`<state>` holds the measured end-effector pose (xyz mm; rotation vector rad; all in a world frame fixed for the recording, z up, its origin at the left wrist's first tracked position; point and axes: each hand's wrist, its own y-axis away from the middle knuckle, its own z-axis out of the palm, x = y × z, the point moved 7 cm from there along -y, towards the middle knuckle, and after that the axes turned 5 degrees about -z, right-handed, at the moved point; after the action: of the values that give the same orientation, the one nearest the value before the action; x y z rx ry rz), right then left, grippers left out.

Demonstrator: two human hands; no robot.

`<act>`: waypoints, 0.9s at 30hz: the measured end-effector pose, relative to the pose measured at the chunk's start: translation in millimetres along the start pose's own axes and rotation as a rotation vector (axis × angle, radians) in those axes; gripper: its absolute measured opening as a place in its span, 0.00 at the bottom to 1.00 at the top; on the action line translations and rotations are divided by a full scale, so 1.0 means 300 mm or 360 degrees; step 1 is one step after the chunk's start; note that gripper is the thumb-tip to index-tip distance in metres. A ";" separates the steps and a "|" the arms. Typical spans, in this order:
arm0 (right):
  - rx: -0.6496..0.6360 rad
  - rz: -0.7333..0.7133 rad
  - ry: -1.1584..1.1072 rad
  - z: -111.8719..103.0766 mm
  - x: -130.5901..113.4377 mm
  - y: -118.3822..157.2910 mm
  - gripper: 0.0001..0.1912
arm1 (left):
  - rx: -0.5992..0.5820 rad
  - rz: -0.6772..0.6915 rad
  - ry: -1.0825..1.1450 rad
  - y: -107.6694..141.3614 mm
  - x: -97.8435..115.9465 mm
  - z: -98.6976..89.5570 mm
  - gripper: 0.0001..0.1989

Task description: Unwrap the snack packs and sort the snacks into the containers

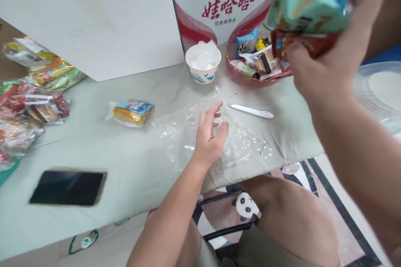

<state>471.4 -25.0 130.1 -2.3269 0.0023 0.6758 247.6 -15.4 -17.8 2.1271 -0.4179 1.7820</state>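
My right hand (326, 66), raised at the upper right, grips several packaged snacks, among them a green packet (310, 4) and a red one below it, somewhat blurred. Below and left of them sits a pink bowl (239, 78) with assorted wrapped snacks. My left hand (211, 137) hovers over or rests on a clear plastic bag (178, 133), its fingers apart and holding nothing. To the right of that hand lies a white slim tool (250, 111). A yellow-and-blue wrapped snack (133, 112) is on the table to the left.
A paper cup (203, 66) with crumpled white material stands before a white-and-red carton (225, 12). Wrapped snacks (46, 104) are piled at the left, behind a phone (69, 187). Clear plastic lids (385, 87) sit at the right.
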 end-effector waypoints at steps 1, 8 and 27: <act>0.0023 -0.0108 0.0167 -0.006 0.021 -0.063 0.40 | -0.0010 -0.0004 -0.0004 0.000 0.001 0.002 0.24; -0.1055 0.0126 0.0499 0.268 0.249 -0.209 0.41 | -0.0029 0.0087 0.0064 -0.006 0.004 0.017 0.25; -0.1049 0.0486 0.0695 0.374 0.420 -0.287 0.26 | 0.0048 0.0110 0.0170 -0.009 -0.015 0.001 0.19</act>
<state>543.4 133.8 56.1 -3.1130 0.3944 0.3148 248.3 -13.2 -22.5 2.0490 -0.4446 1.9418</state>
